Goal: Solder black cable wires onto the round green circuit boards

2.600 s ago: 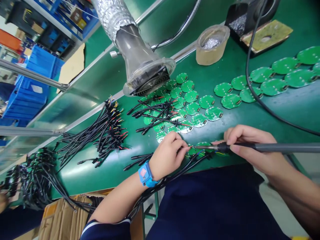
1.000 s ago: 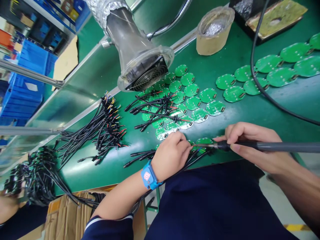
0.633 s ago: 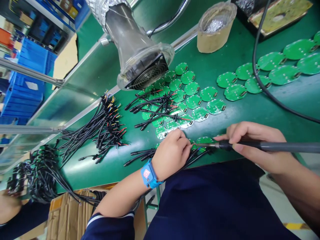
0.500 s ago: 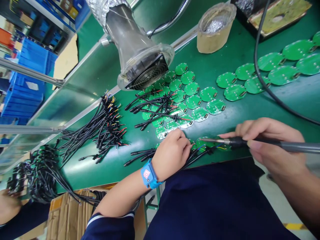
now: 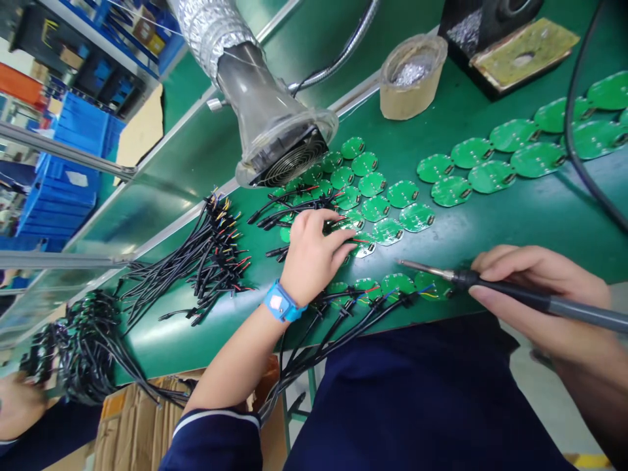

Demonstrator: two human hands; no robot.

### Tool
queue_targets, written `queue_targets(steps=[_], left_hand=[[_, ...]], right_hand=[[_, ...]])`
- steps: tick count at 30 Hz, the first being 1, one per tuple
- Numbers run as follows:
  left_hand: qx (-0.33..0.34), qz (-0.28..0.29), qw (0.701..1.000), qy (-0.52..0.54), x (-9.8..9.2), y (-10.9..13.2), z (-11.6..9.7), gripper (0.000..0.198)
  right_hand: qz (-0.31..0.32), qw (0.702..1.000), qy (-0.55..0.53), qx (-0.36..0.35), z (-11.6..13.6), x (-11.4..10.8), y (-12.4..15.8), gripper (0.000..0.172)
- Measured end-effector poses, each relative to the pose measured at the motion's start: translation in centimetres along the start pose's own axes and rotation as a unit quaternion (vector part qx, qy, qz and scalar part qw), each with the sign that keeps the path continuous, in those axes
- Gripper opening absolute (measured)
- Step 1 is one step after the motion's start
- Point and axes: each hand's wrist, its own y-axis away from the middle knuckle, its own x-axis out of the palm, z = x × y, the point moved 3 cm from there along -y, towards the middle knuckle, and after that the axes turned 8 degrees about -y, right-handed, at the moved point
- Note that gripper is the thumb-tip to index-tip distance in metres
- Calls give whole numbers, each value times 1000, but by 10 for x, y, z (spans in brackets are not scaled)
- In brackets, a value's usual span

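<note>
My right hand (image 5: 540, 281) grips a soldering iron (image 5: 515, 293), its tip pointing left above the bench. Over a small pile of black cables (image 5: 279, 212) lying on the boards is my left hand (image 5: 314, 252), its fingers apart and curved. It is closest to a cable with a red wire end; whether it touches that cable I cannot tell. Along the near edge runs a row of green circuit boards (image 5: 397, 284), with wired black cables (image 5: 338, 327) reaching them and hanging over the edge. More round green boards (image 5: 387, 230) lie behind in rows.
A fume extractor nozzle (image 5: 279, 131) hangs over the boards. Behind stand a tape-wrapped cup (image 5: 409, 95) and a soldering stand with a yellow sponge (image 5: 527, 55). Cable bundles (image 5: 191, 248) lie left. The iron's cord (image 5: 572, 131) crosses the right side. Another person's hand (image 5: 19, 405) is at far left.
My left hand has moved from the near row of boards up and left to the cable pile. The iron's tip has drawn back from the near boards. The view has shifted slightly.
</note>
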Motion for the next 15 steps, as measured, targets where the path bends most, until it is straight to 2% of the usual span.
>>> queue_targets(steps=[3, 5, 7, 9, 10, 12, 15], left_hand=[[71, -18, 997, -5, 6, -5, 7, 11], [105, -47, 993, 16, 2, -4, 8, 10], [113, -82, 989, 53, -6, 0, 3, 18], [95, -91, 988, 80, -13, 6, -10, 24], [80, -76, 990, 92, -14, 9, -19, 23], [51, -3, 990, 131, -10, 15, -40, 16], [-2, 102, 972, 214, 3, 22, -65, 11]], right_hand=[[-10, 1000, -8, 2, 0, -2, 1, 18], [-9, 1000, -12, 2, 0, -4, 2, 18], [-1, 1000, -22, 7, -2, -6, 2, 18], [10, 999, -45, 16, -3, -7, 3, 18], [13, 998, -57, 19, -4, -7, 3, 18], [16, 997, -79, 21, -5, -8, 2, 17], [23, 992, -116, 31, -6, -7, 0, 15]])
